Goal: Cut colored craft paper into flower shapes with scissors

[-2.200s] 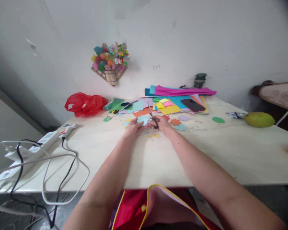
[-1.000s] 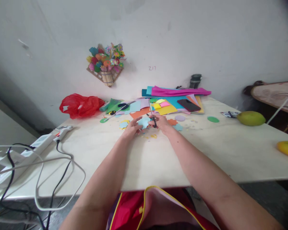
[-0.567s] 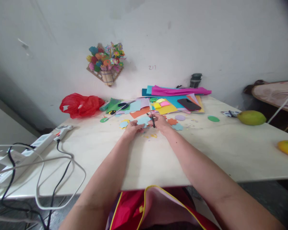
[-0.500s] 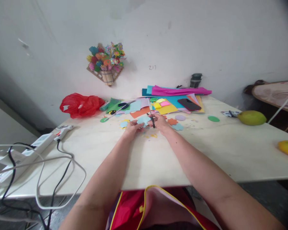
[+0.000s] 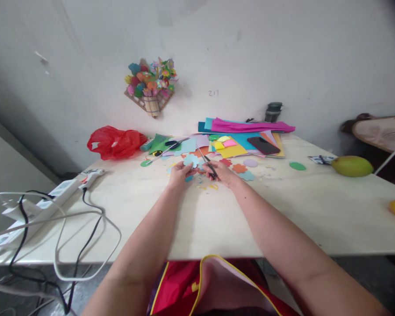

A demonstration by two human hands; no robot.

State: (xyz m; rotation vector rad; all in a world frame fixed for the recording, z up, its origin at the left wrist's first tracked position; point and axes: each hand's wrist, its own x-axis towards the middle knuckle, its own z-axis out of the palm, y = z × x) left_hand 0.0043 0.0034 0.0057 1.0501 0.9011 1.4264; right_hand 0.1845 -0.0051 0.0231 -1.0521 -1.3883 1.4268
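My left hand (image 5: 180, 172) pinches a light blue paper flower (image 5: 191, 161) with a scalloped edge. In my right hand (image 5: 222, 172) is a pair of scissors (image 5: 211, 169) with black handles, its blades pointing away from me and a little left. The blades stand to the right of the flower, apart from it. Small paper scraps (image 5: 213, 187) lie on the table just below my hands. Right of my right hand lie an orange paper flower (image 5: 240, 168), a light blue one (image 5: 246, 175) and a lilac paper circle (image 5: 250, 163).
Coloured sheets (image 5: 237, 149) and a phone (image 5: 263, 145) lie at the back, with a second pair of scissors (image 5: 173, 144) to their left. A red plastic bag (image 5: 116, 142) sits back left. A power strip (image 5: 57, 193) with cables is left; a green mango (image 5: 352, 166) is right.
The scissors have come away from the blue flower and tilted left. My left hand has turned the flower up so that its face shows. The view has shifted slightly.
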